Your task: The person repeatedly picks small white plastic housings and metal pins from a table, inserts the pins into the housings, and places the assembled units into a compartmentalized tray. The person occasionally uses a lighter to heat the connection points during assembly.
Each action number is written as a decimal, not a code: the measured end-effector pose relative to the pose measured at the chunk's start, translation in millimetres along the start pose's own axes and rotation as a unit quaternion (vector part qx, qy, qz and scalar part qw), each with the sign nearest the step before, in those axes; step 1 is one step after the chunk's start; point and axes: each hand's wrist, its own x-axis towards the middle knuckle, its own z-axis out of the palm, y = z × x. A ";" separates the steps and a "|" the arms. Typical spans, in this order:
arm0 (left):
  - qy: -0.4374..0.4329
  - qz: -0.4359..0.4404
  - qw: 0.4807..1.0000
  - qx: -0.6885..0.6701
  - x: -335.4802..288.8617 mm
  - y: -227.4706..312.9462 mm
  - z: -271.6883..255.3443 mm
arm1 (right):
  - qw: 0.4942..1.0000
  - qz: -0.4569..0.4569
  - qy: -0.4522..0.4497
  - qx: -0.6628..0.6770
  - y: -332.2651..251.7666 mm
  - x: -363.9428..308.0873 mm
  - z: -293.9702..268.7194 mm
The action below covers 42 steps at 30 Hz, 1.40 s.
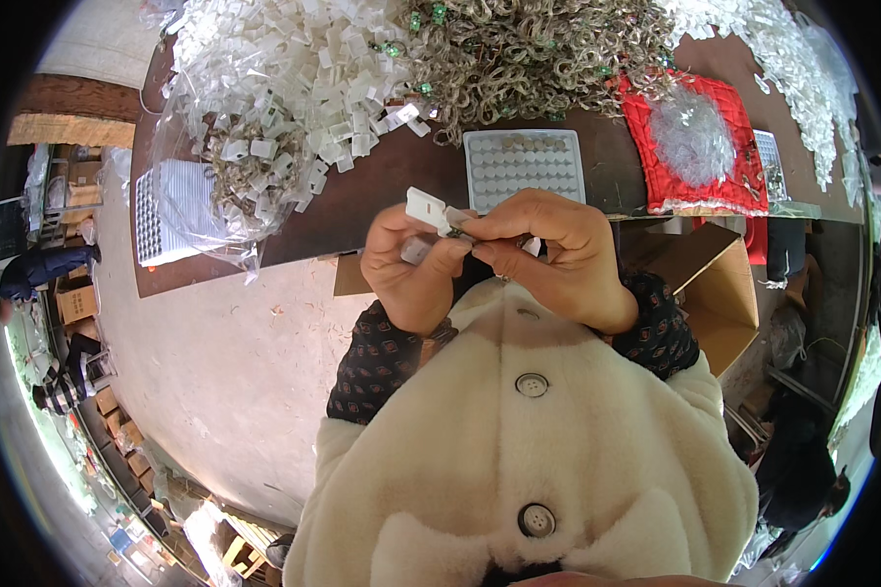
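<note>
In front of my chest both hands meet over a small white plastic case [427, 208]. My left hand [408, 284] is closed round it, thumb and fingers gripping its lower end. A second white piece [416, 250] shows between the left fingers. My right hand [564, 256] pinches at the case's near end, its thumb and forefinger touching a small dark greenish part [457, 233]. Exactly what lies between the right fingertips is too small to make out. Just beyond the hands, a white tray [473, 157] with rows of round pieces lies on the brown table [392, 201].
A heap of white plastic cases [294, 68] fills the table's far left, beside a pile of coiled clear wires [529, 59] with green parts. Right of the tray lies a red cloth [646, 127] bearing clear strands. An open cardboard box [729, 293] stands below. Other people are at the sides.
</note>
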 end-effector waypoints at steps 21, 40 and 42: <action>0.019 -0.017 0.999 -0.039 -5.1 -4.4 8.3 | 0.952 0.170 -0.004 0.254 11.2 7.2 0.9; 0.018 -0.200 0.976 -0.082 -3.7 -18.9 -6.2 | 0.900 -0.020 0.181 -0.395 75.1 5.3 -69.1; 0.006 -0.204 0.975 -0.090 -2.5 -19.3 -6.8 | 0.878 -0.021 0.168 -0.447 81.2 9.0 -68.6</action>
